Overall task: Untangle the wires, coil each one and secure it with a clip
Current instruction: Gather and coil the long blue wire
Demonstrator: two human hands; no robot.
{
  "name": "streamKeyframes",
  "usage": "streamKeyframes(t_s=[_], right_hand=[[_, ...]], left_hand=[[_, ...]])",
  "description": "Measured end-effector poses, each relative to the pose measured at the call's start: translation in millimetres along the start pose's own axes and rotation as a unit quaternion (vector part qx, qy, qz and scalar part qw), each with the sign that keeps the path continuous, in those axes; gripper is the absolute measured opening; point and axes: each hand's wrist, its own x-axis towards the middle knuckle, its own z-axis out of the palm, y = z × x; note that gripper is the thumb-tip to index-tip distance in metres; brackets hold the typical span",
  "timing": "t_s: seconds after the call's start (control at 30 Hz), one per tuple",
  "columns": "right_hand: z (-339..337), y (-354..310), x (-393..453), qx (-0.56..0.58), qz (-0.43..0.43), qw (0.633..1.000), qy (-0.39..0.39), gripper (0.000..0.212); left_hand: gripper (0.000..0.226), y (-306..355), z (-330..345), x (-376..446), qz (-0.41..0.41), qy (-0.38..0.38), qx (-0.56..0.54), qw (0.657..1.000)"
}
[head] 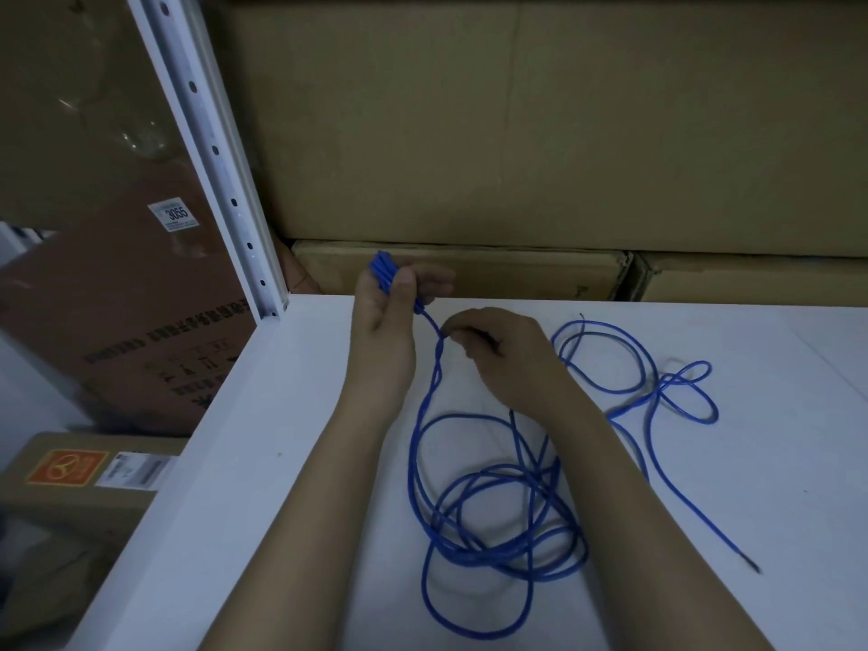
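Fingers (425, 279) of left hand (383, 303) curled round a small bundle (383, 272) of folded blue wire, thumb pressed along its side; bundle held upright above far edge of white table (263, 462). Fingers of right hand (493, 350) curled, tips pinching the blue strand (439, 343) that runs down out of the bundle; exact contact point tucked under the knuckles, hard to make out.

From the pinch, strand drops to table and joins a loose tangle (505, 523) of overlapping blue loops lying between the two forearms, near front of table. Number of separate wires in tangle: cannot tell. Parts of loops hidden under right forearm.

Right of right hand: second group of blue loops (657, 382) lying flat on table, partly doubled. Long straight tail running out toward the near right, ending in a dark bared tip (754, 567). Another thin dark end (582, 317) showing at the far side of these loops.

Writing: white sticker (174, 213) on brown carton at left reads "3055"; smaller print below it illegible. Black printed characters (188, 340) lower on same carton, sideways and blurred, unreadable. Orange square label (65, 467) with a circular emblem on a box at lower left; white barcode-type label (136, 469) just beside it, text too small.

White perforated shelf post (211, 148) rising at table's far left corner. Cardboard boxes (516, 124) stacked behind table, cut off at top and right.
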Motion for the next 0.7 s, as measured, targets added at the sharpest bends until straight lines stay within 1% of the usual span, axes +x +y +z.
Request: streamKeyframes(t_s=[0.07,0.13,0.2,0.23,0.37,0.47,0.5,0.57,0.63,0.7], right_hand=[[-1,-2,0,-0.018,0.001,1.000,0.003,0.020],[-1,-4,-1,-0.026,0.015,0.999,-0.028,0.019],[1,-4,-3,-0.017,0.034,0.997,-0.062,0.024],[2,-4,-5,-0.004,0.036,0.997,-0.062,0.024],[-5,-5,-18,0.044,0.051,0.998,0.009,0.019],[-11,-7,-32,0.067,0.085,0.994,0.019,0.017],[-14,-9,-36,0.065,0.090,0.994,0.014,0.017],[-17,-11,-44,0.036,0.089,0.995,0.009,0.018],[-18,-13,-52,0.008,0.079,0.997,0.014,0.018],[-20,-16,-58,0.008,0.075,0.997,0.032,0.017]], left_hand=[[0.022,-3,-3,1,-0.005,0.027,-0.013,1.000],[0.020,-5,-5,2,0.001,0.036,-0.013,0.999],[0.021,-7,-4,2,0.016,0.041,-0.002,0.999],[0.023,-8,-4,2,0.021,0.045,0.009,0.999],[0.021,-4,-2,0,0.044,0.058,0.060,0.996],[0.015,-4,-6,-10,0.047,0.062,0.104,0.992],[0.014,-6,-9,-16,0.044,0.048,0.134,0.989],[0.012,-13,-17,-25,0.038,-0.021,0.223,0.974],[0.010,-15,-25,-31,0.020,-0.113,0.324,0.939],[0.007,-10,-31,-33,-0.018,-0.193,0.404,0.894]])
